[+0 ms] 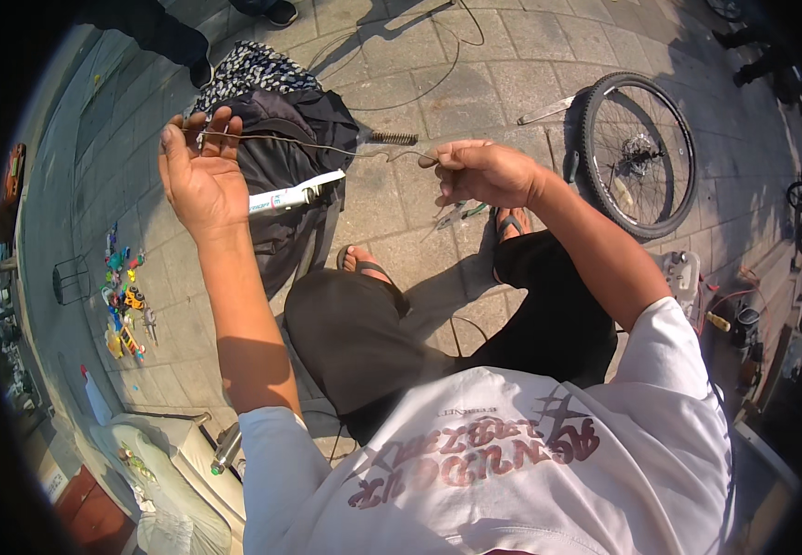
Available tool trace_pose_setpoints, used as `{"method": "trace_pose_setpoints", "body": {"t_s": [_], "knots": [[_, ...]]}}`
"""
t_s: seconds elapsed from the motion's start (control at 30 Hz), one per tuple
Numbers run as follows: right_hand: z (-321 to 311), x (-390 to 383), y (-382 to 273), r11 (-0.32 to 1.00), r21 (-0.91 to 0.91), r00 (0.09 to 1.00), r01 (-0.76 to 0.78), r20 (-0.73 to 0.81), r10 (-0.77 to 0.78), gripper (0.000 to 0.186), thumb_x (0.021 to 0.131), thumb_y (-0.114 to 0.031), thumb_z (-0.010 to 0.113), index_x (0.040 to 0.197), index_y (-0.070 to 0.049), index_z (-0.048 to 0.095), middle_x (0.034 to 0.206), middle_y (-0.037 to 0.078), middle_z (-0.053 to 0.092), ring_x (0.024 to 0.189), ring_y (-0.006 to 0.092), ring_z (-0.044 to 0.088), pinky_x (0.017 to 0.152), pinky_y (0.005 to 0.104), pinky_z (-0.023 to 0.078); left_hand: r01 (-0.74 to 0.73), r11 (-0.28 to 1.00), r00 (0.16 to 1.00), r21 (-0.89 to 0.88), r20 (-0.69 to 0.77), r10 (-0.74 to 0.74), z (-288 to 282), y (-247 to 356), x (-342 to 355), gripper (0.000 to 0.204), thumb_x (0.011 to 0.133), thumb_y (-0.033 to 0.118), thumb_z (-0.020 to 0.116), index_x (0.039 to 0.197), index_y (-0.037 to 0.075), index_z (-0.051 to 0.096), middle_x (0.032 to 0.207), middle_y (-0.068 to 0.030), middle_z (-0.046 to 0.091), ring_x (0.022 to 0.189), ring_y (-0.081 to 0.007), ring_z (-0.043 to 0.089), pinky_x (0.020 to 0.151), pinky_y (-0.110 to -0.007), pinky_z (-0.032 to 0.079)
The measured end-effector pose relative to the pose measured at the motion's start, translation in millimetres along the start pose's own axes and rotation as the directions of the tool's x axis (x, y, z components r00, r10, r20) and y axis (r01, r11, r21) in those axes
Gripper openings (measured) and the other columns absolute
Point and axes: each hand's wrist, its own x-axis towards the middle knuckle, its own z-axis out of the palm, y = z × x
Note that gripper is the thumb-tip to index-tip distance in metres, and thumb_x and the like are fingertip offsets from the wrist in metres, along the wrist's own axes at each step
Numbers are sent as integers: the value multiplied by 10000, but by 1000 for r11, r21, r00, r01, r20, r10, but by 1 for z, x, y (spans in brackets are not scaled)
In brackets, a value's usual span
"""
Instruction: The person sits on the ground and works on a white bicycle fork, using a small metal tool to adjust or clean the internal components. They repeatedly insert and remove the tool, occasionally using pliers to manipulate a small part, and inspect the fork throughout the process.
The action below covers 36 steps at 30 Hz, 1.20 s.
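Note:
A thin, kinked metal wire stretches between my two hands above the pavement. My left hand is turned palm up, its fingers curled around the wire's left end, where a small metal bit shows. My right hand pinches the other end between thumb and fingers, beside a small loop. Just beyond the wire lies a dark coil spring. A white printed tube rests on a black bag close to my left wrist. Below my right hand, pliers with greenish handles lie near my foot.
A bicycle wheel lies on the paving to the right, near a flat metal strip. Several colourful toys are spread at the left. A patterned cloth tops the bag. Other people's legs stand at the far left.

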Motion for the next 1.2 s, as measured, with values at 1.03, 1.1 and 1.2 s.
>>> {"method": "trace_pose_setpoints", "body": {"t_s": [1.03, 1.1, 1.2], "knots": [[-149, 60, 155, 520, -717, 848, -463, -188, 495, 273, 870, -258, 685, 1049, -52, 689, 930, 109, 693, 882, 216, 712, 749, 356, 593, -236, 550, 893, 801, 402, -203, 88, -95, -33, 186, 925, 17, 740, 1108, -6, 767, 987, -67, 724, 891, -116, 652, 779, -243, 515], [-114, 55, 128, 739, -451, 857, -500, -137, 496, 152, 880, -147, 671, 1005, -64, 651, 853, 50, 641, 836, 166, 674, 716, 333, 574, -265, 571, 895, 777, 419, -154, 88, -88, -34, 192, 914, 10, 739, 1104, -5, 767, 975, -77, 728, 892, -123, 659, 798, -246, 515], [-75, 41, 67, 763, -596, 964, -250, -82, 251, 204, 856, -46, 654, 1056, -76, 631, 926, 30, 664, 816, 120, 621, 701, 300, 522, -304, 573, 899, 761, 428, -92, 88, -78, -37, 200, 910, 9, 734, 1106, -8, 764, 971, -88, 728, 885, -132, 665, 809, -252, 517]]}}
